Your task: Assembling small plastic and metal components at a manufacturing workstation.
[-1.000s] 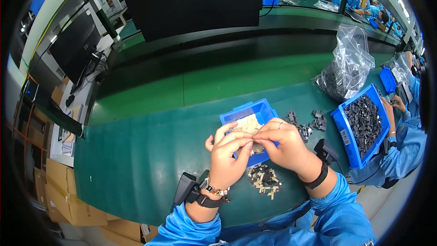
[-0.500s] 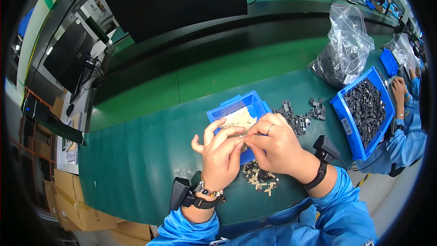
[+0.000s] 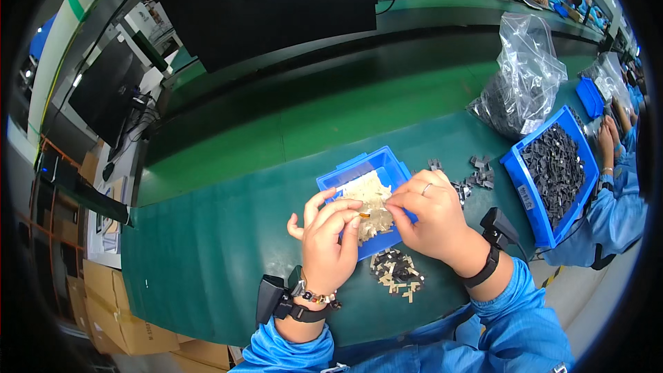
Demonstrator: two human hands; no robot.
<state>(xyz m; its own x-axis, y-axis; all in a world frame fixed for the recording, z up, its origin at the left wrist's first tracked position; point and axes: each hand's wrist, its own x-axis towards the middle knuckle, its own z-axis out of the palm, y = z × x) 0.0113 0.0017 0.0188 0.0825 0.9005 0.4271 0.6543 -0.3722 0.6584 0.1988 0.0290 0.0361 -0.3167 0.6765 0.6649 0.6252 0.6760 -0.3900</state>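
Note:
Between thumb and forefinger, my left hand (image 3: 331, 238) pinches a small dark amber-brown piece (image 3: 364, 215). To its right, the fingertips of my right hand (image 3: 435, 221) are pressed together; whatever they hold is too small to make out. Both hands hover over a blue bin (image 3: 397, 173) with a heap of small cream-coloured pieces (image 3: 366, 190) inside. Just in front of the bin lies a pile of small cream and black pieces (image 3: 397, 271). Loose black plastic parts (image 3: 481, 173) are scattered beyond my right hand.
A larger blue bin (image 3: 528, 211) full of black parts stands at the right, with a clear plastic bag (image 3: 521, 76) of dark parts behind it. A co-worker's sleeve (image 3: 615, 224) is at the right edge. Cardboard boxes (image 3: 114, 311) sit at lower left, a monitor (image 3: 107, 90) farther back.
My hands have moved apart; before, their fingertips met over the bin. The amber-brown piece now shows in my left fingers. The view has shifted slightly.

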